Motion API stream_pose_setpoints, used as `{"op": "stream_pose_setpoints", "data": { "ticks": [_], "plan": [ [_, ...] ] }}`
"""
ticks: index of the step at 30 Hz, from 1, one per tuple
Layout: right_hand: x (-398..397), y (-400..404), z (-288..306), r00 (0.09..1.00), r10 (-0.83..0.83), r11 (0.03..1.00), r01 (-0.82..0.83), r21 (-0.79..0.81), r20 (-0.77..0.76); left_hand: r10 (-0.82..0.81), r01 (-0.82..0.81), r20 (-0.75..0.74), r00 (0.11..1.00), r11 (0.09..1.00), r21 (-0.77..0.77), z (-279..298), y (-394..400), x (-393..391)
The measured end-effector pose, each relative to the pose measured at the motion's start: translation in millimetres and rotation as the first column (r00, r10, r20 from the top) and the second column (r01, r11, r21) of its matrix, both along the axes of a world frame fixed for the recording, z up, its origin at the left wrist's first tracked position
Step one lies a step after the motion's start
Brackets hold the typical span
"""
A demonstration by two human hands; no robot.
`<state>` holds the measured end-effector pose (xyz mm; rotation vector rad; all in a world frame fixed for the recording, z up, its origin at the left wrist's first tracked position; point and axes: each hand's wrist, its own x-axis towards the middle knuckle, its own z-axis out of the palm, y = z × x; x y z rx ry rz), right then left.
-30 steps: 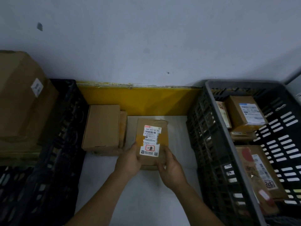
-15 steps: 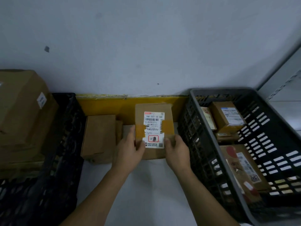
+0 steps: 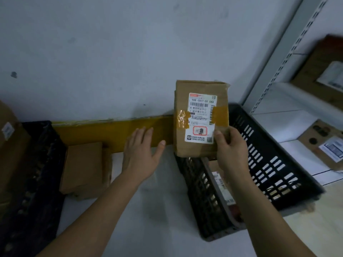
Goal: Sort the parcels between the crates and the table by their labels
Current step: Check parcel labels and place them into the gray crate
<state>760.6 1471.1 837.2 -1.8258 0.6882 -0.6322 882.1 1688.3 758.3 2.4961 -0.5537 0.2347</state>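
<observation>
Two crates flank a white table (image 3: 163,206) that runs back to a yellow strip (image 3: 104,132) at the foot of the wall. At the far left, a large cardboard box (image 3: 9,145) with a small white sticker sits in the dark left crate (image 3: 37,175). Just beside that crate, on the table, lies a plain brown parcel (image 3: 81,166) with no label showing, resting on top of another box whose edge peeks out beneath it. To the right of it the left hand (image 3: 142,158) hangs above the table with palm down, fingers straight and close together, thumb spread out to the side, holding nothing. Next comes the labelled parcel (image 3: 201,117), lifted upright in the air above the near-left corner of the right crate (image 3: 269,164), its white shipping label with barcode and red stamp facing the camera, and strips of tan tape crossing it. The right hand (image 3: 232,149) pinches its lower right corner, thumb on the label face and the other fingers curled behind. Inside the right crate, below the forearm, part of another labelled parcel shows. Farthest right stands a metal shelf (image 3: 289,127) carrying two more labelled cardboard boxes, one on the upper level and one on the lower.
</observation>
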Motion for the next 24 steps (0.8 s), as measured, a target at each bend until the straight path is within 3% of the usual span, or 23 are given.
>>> {"op": "stream_pose_setpoints", "data": {
  "ticks": [4, 10, 15, 20, 24],
  "plan": [
    [-25.5, -64.1, 3.1, 0.996, -0.047, 0.997, 0.042, -0.063, -0.075, -0.046, 0.045, 0.006, 0.999, 0.99, 0.13, 10.2, -42.8, -18.7],
    [-61.7, -178.6, -5.3, 0.98, -0.127, 0.97, 0.091, -0.224, -0.155, -0.05, 0.049, 0.003, 0.999, 0.984, 0.172, 10.6, -125.1, -50.5],
    [-69.9, -251.7, -40.0, 0.887, -0.046, 0.929, -0.132, -0.347, -0.459, -0.032, 0.041, -0.038, 0.999, 0.964, 0.265, -0.6, -186.1, -74.9],
    [-76.2, -277.4, -79.7, 0.769, 0.044, 0.897, -0.312, -0.314, -0.638, 0.0, 0.026, -0.08, 0.997, 0.949, 0.314, -15.1, -211.9, -93.7],
    [-61.8, -280.8, -111.5, 0.732, 0.158, 0.93, -0.336, -0.15, -0.663, 0.039, -0.003, -0.09, 0.995, 0.933, 0.36, -18.8, -220.4, -101.1]
  ]
}}
